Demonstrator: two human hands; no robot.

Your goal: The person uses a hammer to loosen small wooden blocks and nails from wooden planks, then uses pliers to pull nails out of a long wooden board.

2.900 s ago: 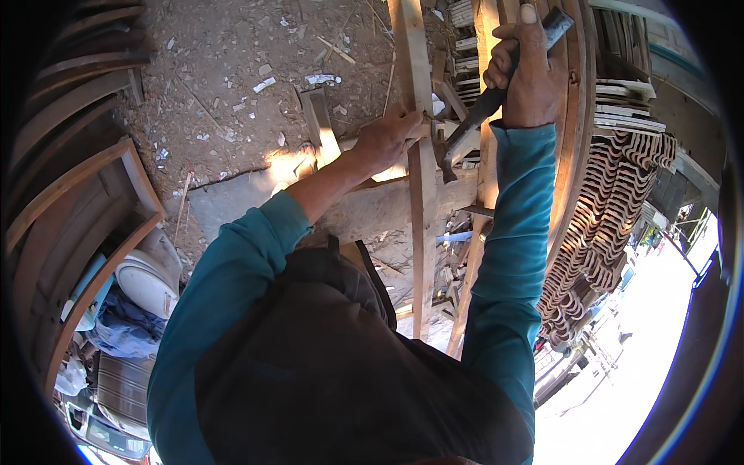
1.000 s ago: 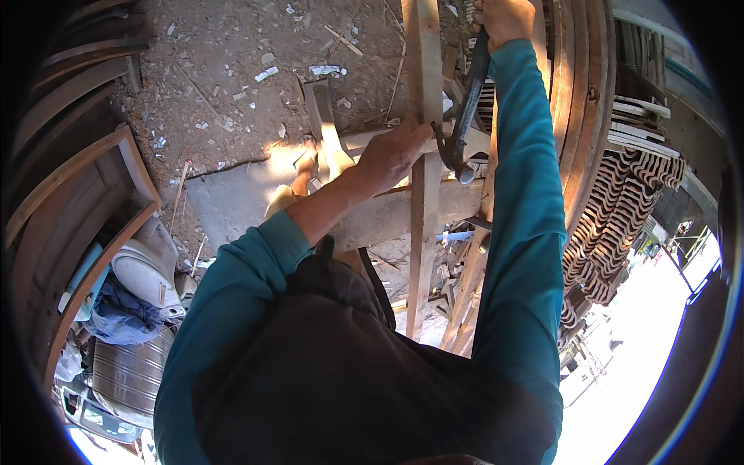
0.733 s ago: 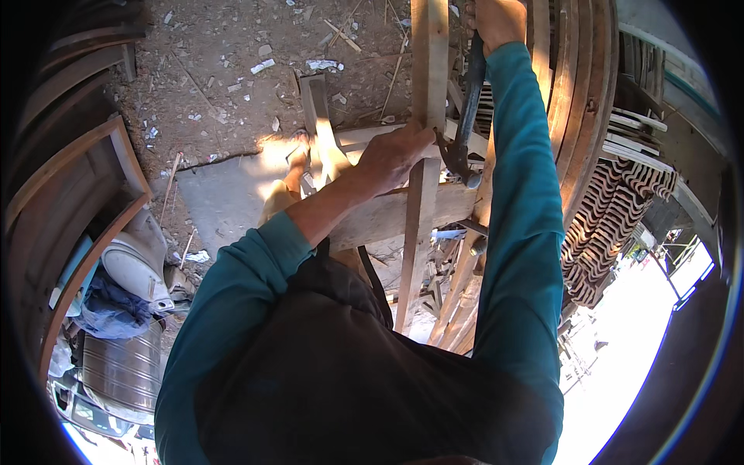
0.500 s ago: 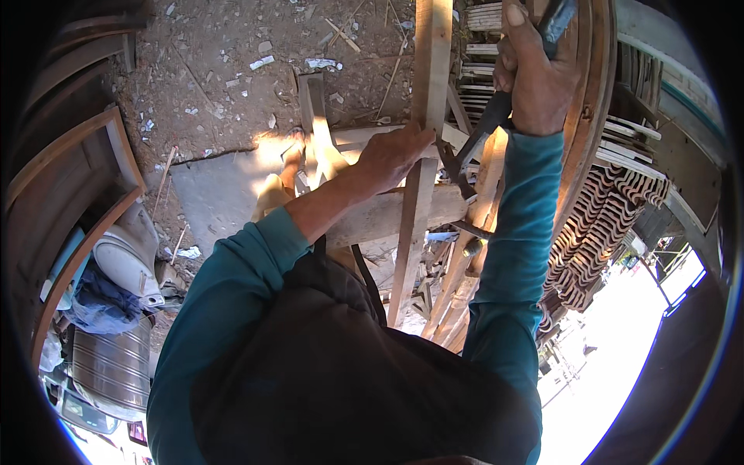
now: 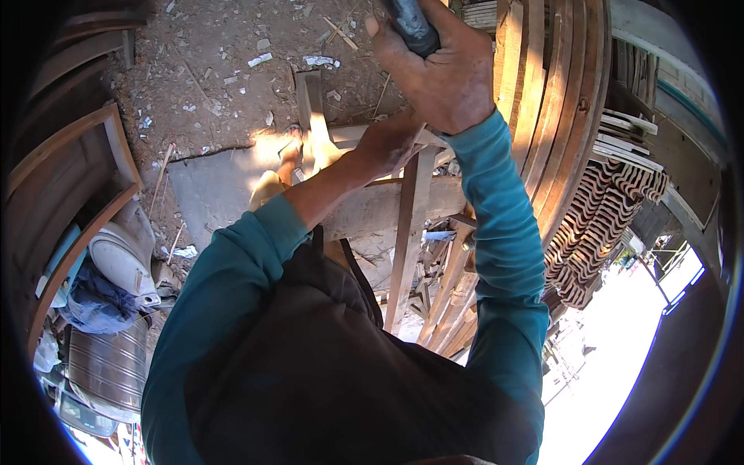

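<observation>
Narrow beam [image 5: 406,240] runs between your forearms; your right hand [image 5: 449,77] clenches a dark tool handle [image 5: 411,29] above the beam's visible end; your left hand [image 5: 386,146] is just left of that end, fingertips hidden, grip cannot be told; judged risk: a slipping tool could catch the crowded left fingers; plank [image 5: 360,215] crosses beneath the beam; stacked boards [image 5: 554,124] right, littered ground [image 5: 225,58] upper left.

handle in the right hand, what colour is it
The handle is dark blue-grey with paler worn patches, best seen in the head view.
</observation>
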